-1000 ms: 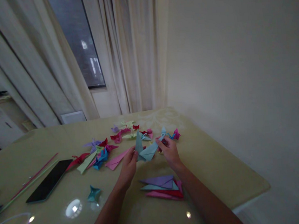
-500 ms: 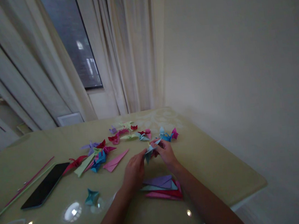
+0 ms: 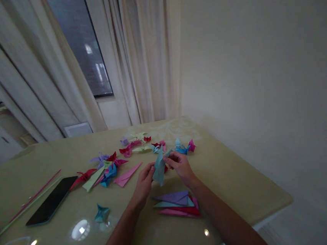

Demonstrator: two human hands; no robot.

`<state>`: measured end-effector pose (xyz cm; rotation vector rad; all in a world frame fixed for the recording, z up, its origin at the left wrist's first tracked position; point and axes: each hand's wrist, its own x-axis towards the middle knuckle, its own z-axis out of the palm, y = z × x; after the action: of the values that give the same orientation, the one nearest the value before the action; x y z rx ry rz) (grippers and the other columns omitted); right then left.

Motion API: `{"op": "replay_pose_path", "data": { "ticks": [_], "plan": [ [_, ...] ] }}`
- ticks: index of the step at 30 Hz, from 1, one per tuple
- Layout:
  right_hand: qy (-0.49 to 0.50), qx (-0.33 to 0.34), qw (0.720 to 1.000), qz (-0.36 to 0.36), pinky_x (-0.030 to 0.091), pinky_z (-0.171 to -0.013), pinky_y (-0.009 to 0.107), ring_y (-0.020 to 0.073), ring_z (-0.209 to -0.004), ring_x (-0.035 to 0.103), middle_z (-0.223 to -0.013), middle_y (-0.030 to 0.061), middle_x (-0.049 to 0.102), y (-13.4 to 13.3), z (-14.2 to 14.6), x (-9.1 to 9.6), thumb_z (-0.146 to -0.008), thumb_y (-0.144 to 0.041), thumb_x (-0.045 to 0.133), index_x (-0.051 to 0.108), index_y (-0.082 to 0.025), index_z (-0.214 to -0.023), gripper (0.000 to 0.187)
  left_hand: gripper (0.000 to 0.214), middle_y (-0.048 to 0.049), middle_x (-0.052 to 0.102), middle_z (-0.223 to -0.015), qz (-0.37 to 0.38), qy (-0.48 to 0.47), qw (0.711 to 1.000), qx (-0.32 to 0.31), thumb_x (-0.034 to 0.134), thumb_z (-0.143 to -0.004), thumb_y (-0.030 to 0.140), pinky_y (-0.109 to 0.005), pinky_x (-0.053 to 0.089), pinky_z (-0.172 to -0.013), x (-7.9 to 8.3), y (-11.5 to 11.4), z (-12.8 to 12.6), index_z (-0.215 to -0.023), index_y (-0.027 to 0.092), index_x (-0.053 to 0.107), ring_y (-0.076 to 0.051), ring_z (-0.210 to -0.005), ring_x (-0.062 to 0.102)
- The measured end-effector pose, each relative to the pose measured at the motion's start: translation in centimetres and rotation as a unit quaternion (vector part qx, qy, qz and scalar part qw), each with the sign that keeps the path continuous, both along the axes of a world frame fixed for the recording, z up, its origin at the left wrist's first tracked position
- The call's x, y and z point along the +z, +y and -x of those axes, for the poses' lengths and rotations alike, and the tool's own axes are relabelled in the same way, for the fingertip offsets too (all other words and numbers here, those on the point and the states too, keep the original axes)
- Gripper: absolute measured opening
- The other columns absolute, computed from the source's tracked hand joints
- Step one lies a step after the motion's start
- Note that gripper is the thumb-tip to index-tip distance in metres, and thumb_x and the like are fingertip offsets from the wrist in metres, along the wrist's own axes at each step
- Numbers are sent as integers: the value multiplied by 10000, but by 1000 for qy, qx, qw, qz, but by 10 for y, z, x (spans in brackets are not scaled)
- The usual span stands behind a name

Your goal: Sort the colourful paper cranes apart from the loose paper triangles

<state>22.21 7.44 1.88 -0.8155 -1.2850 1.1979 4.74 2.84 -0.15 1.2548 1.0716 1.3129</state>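
Note:
A light blue piece of folded origami paper [image 3: 159, 168] is held up above the table between my two hands. My left hand [image 3: 144, 179] pinches its left edge, thumb and fingers closed on it. On the other side, the fingertips of my right hand [image 3: 179, 165] grip a narrow part of the same paper. A bit of red paper [image 3: 166, 169] shows just behind it; what it belongs to is partly hidden. Below my hands lies a stack of flat folded papers [image 3: 175, 205] in purple, light blue, red and pink.
Several colourful origami figures [image 3: 108, 175] lie across the table [image 3: 229, 177]. A pink folded strip [image 3: 128, 175], a black phone [image 3: 52, 200], thin pink and green sticks [image 3: 32, 200] and a teal paper star [image 3: 101, 213] are at left. A wall [image 3: 257, 71] borders the right side.
The light blue paper has been turned more upright and shows a broader face. My left hand has shifted slightly left and its grip lies lower on the paper.

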Motion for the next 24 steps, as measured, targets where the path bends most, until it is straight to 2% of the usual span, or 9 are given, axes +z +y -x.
{"op": "replay_pose_path", "data": {
  "ticks": [4, 11, 16, 24],
  "plan": [
    [0, 0, 1000, -10, 474, -527, 268, 146, -542, 558, -616, -26, 618, 2, 1, -3, -703, -581, 902, 708, -210, -755, 422, 576, -113, 819, -1123, 50, -86, 994, -41, 774, -807, 636, -389, 588, -889, 4, -4, -3, -1164, 184, 769, -303, -1033, 758],
    [-15, -25, 999, -14, 478, -550, 264, 154, -595, 579, -703, -14, 658, 4, 1, -10, -713, -548, 914, 748, -205, -885, 418, 622, -141, 820, -1149, 92, -158, 980, -80, 837, -757, 625, -417, 589, -935, 9, -7, -5, -1166, 161, 771, -340, -1104, 760],
    [1, -28, 1000, -5, 510, -566, 286, 166, -622, 601, -756, -4, 674, 6, 1, -13, -717, -504, 906, 804, -203, -1006, 430, 624, -153, 813, -1179, 88, -161, 979, -91, 861, -760, 621, -415, 572, -992, 9, -8, -7, -1166, 154, 781, -341, -1176, 732],
    [-21, -24, 999, -17, 467, -544, 270, 141, -586, 568, -733, 1, 667, 8, 0, -16, -732, -550, 896, 827, -181, -1037, 484, 625, -138, 800, -1208, 78, -146, 980, -111, 865, -787, 608, -334, 565, -881, 8, -10, -8, -1222, 169, 770, -296, -1087, 742]
  ]
}}
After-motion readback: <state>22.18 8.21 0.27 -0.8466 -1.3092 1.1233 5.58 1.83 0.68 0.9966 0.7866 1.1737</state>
